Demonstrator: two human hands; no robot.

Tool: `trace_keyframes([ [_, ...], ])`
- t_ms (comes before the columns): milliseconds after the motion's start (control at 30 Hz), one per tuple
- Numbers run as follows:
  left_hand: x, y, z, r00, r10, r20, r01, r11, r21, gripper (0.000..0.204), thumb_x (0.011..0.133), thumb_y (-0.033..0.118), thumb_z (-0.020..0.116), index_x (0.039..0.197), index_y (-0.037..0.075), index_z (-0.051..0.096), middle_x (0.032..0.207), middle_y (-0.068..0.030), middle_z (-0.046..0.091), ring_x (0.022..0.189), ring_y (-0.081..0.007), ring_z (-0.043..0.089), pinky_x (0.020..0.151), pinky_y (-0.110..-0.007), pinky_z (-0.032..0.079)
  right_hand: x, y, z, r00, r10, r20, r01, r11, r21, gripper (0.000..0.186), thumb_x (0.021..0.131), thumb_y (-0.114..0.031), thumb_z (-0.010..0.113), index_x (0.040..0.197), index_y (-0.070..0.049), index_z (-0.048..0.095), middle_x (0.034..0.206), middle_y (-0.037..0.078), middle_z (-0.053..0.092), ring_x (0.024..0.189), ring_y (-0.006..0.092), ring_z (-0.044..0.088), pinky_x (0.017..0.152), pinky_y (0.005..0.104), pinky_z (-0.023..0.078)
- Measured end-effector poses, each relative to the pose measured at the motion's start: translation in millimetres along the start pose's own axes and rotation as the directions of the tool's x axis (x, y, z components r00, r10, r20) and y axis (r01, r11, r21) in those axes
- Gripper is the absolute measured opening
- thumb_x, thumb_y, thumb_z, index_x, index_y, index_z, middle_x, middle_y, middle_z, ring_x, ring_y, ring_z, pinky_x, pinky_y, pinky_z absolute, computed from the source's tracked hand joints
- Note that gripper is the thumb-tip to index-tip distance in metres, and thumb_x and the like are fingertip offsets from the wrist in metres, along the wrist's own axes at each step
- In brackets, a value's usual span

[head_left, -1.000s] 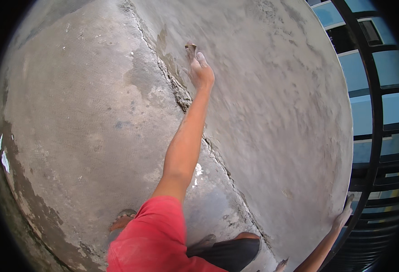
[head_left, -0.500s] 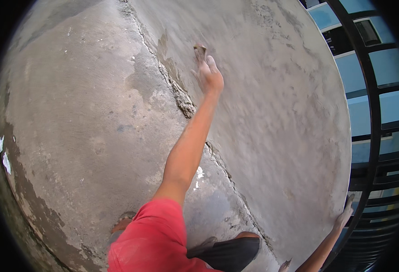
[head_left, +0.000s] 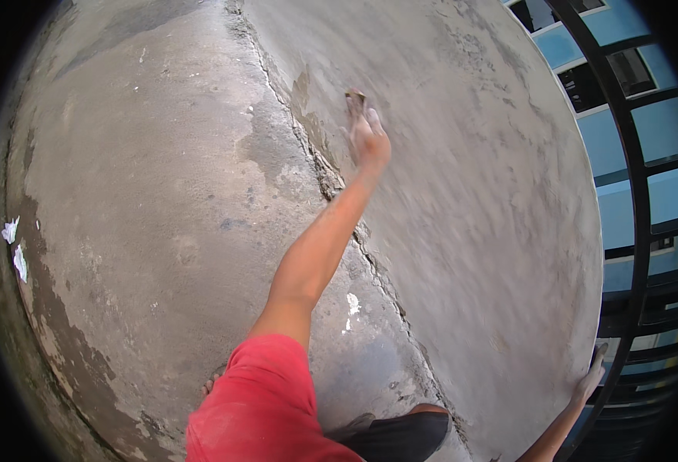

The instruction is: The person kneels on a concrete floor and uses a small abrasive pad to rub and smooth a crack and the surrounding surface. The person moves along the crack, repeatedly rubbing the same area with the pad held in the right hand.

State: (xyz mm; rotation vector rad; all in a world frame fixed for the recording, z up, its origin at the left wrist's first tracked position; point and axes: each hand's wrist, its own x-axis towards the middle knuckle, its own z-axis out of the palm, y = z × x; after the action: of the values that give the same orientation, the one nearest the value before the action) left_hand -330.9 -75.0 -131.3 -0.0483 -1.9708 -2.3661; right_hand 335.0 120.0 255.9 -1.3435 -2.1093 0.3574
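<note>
Gripping small brown flat tool (head_left: 355, 100), left hand (head_left: 370, 138) fingers wrapped, presses far grey plaster wall (head_left: 493, 200); right hand (head_left: 590, 379) fingers together, resting on wall edge near black metal railing (head_left: 639, 231).

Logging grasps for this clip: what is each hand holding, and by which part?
The left hand grips a small brownish tool by its lower end, against the plastered wall; its kind is too blurred to tell. The right hand holds nothing, resting flat on the wall.

The person wears a red short sleeve (head_left: 266, 408) and dark shorts (head_left: 397, 437), forearms bare.
</note>
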Motion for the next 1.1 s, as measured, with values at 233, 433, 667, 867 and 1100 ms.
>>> trace_keyframes([
  [233, 42, -5, 4, 0.995, 0.022, -0.099, -0.032, 0.994, -0.109, 0.064, 0.118, 0.041, 0.030, 0.165, 0.001, 0.045, 0.173, -0.0216, 0.039, 0.164, -0.0377, 0.030, 0.135, -0.059, 0.014, -6, -1, -6, 0.998, -0.006, -0.070, 0.007, 1.000, 0.006, 0.087, 0.112, -0.066, 0.047, 0.140, 0.015, 0.065, 0.133, 0.019, 0.072, 0.122, 0.0255, 0.066, 0.114, 0.0362, 0.046],
  [433, 49, -24, -25, 0.990, -0.094, 0.107, 0.105, 0.989, -0.100, 0.067, 0.117, 0.044, 0.032, 0.168, 0.001, 0.036, 0.178, -0.0219, 0.028, 0.166, -0.0373, 0.024, 0.136, -0.055, 0.011, -1, -11, 5, 1.000, -0.030, 0.001, 0.030, 0.999, 0.015, 0.086, 0.112, -0.066, 0.047, 0.138, 0.014, 0.067, 0.130, 0.017, 0.074, 0.120, 0.0240, 0.067, 0.111, 0.0360, 0.047],
  [667, 51, 4, -6, 0.994, 0.075, -0.083, -0.081, 0.994, -0.075, 0.067, 0.117, 0.042, 0.032, 0.169, 0.001, 0.034, 0.180, -0.0222, 0.023, 0.167, -0.0360, 0.021, 0.135, -0.054, 0.018, -2, 9, -15, 1.000, 0.014, 0.003, -0.014, 0.999, 0.047, 0.089, 0.110, -0.066, 0.051, 0.143, 0.016, 0.063, 0.136, 0.019, 0.072, 0.124, 0.0260, 0.066, 0.112, 0.0370, 0.047],
  [867, 64, 14, -37, 0.999, -0.023, 0.023, 0.025, 0.998, -0.065, 0.062, 0.117, 0.037, 0.034, 0.172, 0.009, 0.032, 0.180, -0.0212, 0.024, 0.166, -0.0359, 0.023, 0.135, -0.052, 0.020, -4, -1, -4, 0.998, -0.006, -0.066, 0.008, 0.999, 0.035, 0.084, 0.111, -0.064, 0.052, 0.136, 0.014, 0.068, 0.127, 0.017, 0.074, 0.115, 0.0242, 0.068, 0.108, 0.0356, 0.049],
  [1100, 41, -7, 6, 0.985, 0.170, -0.007, -0.170, 0.981, -0.097, 0.062, 0.118, 0.034, 0.033, 0.173, 0.007, 0.029, 0.180, -0.0209, 0.024, 0.167, -0.0392, 0.020, 0.136, -0.050, 0.016, -13, 2, -18, 0.995, 0.065, -0.080, -0.062, 0.997, 0.048, 0.085, 0.110, -0.065, 0.052, 0.137, 0.014, 0.068, 0.127, 0.017, 0.075, 0.115, 0.0249, 0.069, 0.109, 0.0348, 0.049],
])
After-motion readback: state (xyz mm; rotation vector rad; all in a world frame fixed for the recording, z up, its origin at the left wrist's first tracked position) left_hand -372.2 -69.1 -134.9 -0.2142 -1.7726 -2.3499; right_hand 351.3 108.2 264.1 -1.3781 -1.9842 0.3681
